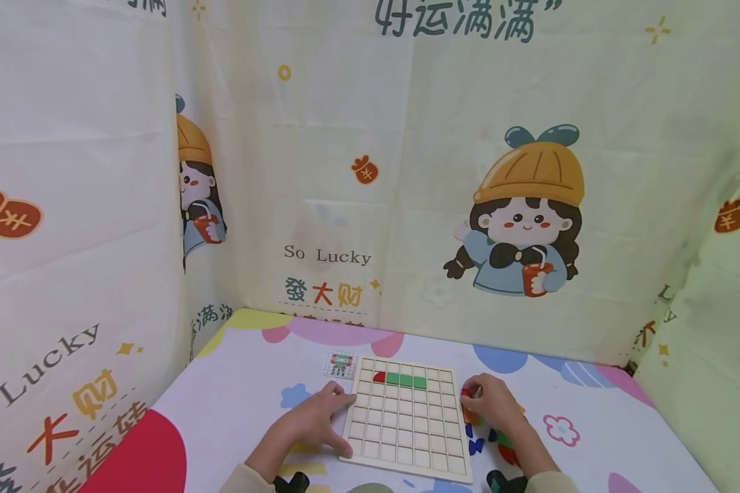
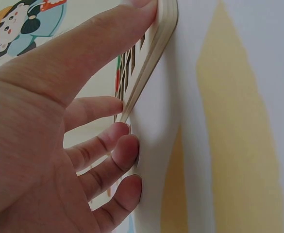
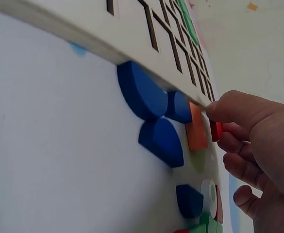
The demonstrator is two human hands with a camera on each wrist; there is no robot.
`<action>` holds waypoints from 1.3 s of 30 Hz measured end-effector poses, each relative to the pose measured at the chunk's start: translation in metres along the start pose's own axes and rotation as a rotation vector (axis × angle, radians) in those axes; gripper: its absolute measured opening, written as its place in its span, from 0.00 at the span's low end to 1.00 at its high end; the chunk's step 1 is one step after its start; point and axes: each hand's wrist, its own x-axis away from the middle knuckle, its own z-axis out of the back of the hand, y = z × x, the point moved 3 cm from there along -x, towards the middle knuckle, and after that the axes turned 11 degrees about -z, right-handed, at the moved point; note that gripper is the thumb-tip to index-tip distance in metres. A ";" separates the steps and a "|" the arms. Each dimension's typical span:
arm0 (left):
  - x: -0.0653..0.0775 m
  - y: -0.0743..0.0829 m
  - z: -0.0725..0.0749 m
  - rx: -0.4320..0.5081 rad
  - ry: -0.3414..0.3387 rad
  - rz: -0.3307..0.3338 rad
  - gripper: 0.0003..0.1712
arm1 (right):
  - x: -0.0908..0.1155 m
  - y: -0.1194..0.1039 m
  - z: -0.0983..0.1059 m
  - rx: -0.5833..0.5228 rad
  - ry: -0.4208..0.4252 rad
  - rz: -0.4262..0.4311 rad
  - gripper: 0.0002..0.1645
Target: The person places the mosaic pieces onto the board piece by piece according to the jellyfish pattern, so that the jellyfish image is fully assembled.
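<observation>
A pale printed cloth backdrop (image 1: 327,212) surrounds the work area on the far side and both flanks. Below it extends a white tabletop (image 1: 240,383) patterned with coloured shapes. On this lies a flat wooden grid board (image 1: 401,435), slightly rotated, between the two hands. The left hand (image 1: 314,419) rests against the board's left side, thumb and index finger spread wide, the thumb at the near corner. The right hand (image 1: 492,404) is just beyond the right edge, its thumb and fingers pinching a small red piece (image 3: 216,130). A printed card (image 1: 340,364) lies beside the far left corner. Blue pieces (image 3: 141,92) with curved sides lie along and near the board's right edge; an orange block (image 3: 196,127) lies next to them, close to the pinched piece. In the second row from the far edge, three green squares (image 1: 406,380) sit consecutively, with a red rounded piece (image 1: 379,377) at their left.
</observation>
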 end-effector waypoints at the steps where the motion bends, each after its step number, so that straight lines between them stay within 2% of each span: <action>1: 0.000 0.000 0.000 0.000 0.000 -0.001 0.55 | 0.000 -0.001 -0.001 -0.009 0.000 -0.001 0.09; 8: 0.000 0.000 0.000 -0.004 -0.003 0.001 0.55 | 0.001 -0.015 -0.006 -0.028 0.007 0.029 0.12; 19: 0.000 0.000 0.000 -0.008 -0.001 -0.001 0.55 | 0.002 -0.030 -0.018 -0.060 0.016 0.115 0.07; 27: 0.001 0.002 0.001 -0.004 -0.006 0.010 0.55 | 0.003 -0.034 -0.022 -0.104 0.001 0.100 0.11; 33: 0.001 0.003 0.003 -0.005 -0.011 0.013 0.54 | 0.005 -0.038 -0.020 -0.093 0.000 0.072 0.13; 39: 0.002 0.004 0.003 -0.010 -0.012 0.007 0.54 | 0.007 -0.040 -0.019 -0.081 0.008 0.081 0.12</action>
